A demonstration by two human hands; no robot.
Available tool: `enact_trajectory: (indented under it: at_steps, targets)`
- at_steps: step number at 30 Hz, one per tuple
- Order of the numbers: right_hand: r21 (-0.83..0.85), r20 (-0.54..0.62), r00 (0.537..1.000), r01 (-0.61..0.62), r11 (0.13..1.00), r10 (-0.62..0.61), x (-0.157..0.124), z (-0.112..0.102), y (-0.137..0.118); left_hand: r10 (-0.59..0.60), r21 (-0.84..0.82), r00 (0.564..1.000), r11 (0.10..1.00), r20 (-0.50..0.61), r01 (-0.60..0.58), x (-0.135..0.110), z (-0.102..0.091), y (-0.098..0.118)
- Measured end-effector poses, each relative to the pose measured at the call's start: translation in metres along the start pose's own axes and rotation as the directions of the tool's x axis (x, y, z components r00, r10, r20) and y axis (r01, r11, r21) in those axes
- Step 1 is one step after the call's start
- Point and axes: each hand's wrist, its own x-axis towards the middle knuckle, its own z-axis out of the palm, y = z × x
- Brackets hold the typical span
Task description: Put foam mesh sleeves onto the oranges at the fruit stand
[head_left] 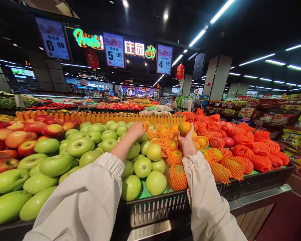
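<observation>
My right hand (187, 138) holds up a bare orange (184, 128), fingers curled round its lower side, above the netted oranges. My left hand (137, 130) is closed over the green apples, pinching what looks like an orange foam net (146, 126), of which only a small part shows past the fingers. Below and between my hands lie green apples (156, 182) and oranges in orange foam nets (177, 177), side by side in a black crate (160, 207).
Red apples (20, 139) are heaped at the left. Fruit in red foam nets (243, 152) fills the right of the stand. A low orange picket fence (102, 117) runs along the back. Price screens (114, 50) hang overhead, and packaged goods (271, 117) line shelves at right.
</observation>
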Motion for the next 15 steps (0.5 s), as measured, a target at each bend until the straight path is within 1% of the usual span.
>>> enact_trajectory:
  at_steps: [2,4,5,8,11,13,15]
  targets:
    - [-0.040,0.089,0.994,-0.059,0.997,0.062,-0.003,0.002,0.000,0.079,-0.006,0.995,0.997,-0.059,-0.079,0.015,0.003,0.007]
    - [-0.079,0.187,0.977,-0.086,0.993,0.099,-0.005,0.004,0.001,0.133,-0.005,0.989,0.991,-0.067,-0.134,0.025,0.008,0.010]
    - [-0.104,0.233,0.967,-0.081,0.991,0.103,-0.006,0.005,0.002,0.144,-0.003,0.988,0.989,-0.060,-0.145,0.028,0.010,0.010]
    - [-0.181,0.330,0.942,-0.003,0.984,0.063,-0.007,0.008,0.011,0.138,0.017,0.990,0.990,-0.029,-0.138,0.031,0.015,0.008]
    - [-0.203,0.397,0.918,0.056,0.978,0.030,-0.005,0.010,0.022,0.098,0.046,0.995,0.994,0.012,-0.098,0.030,0.015,0.003]
    - [-0.196,0.402,0.915,0.081,0.977,0.005,-0.004,0.010,0.029,0.060,0.053,0.998,0.997,0.005,-0.060,0.026,0.012,0.000]
    - [-0.182,0.381,0.923,0.127,0.975,-0.049,-0.004,0.010,0.032,0.036,0.047,0.998,0.998,-0.047,-0.033,0.019,0.008,-0.001]
